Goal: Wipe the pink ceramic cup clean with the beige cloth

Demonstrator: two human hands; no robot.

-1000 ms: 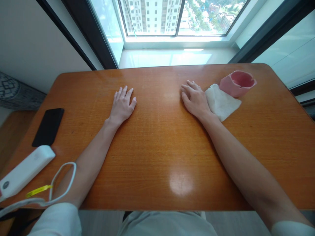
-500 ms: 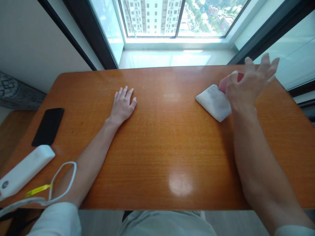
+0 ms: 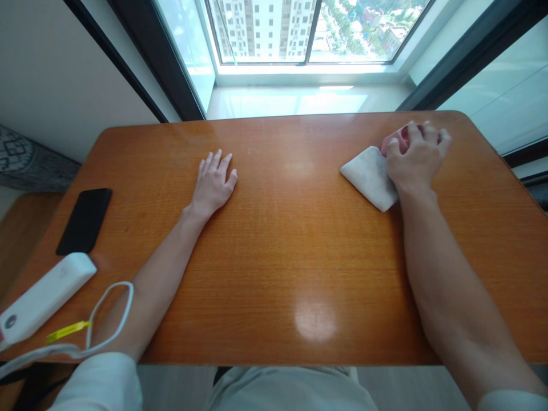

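I have the right hand (image 3: pixel 416 157) over the pink container (image 3: pixel 398 135) near the far right corner of the surface (image 3: pixel 274 245), fingers spread and curved; whether they grip it, I cannot tell. The left hand (image 3: pixel 214 184) lies palm down toward the far edge, fingers slightly apart.

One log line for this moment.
left hand: on table | right hand: over pink container, grip unclear | white cloth: beside pink container

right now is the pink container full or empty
Cannot tell: the right hand hides much of the pink container, leaving too little of its inside visible.
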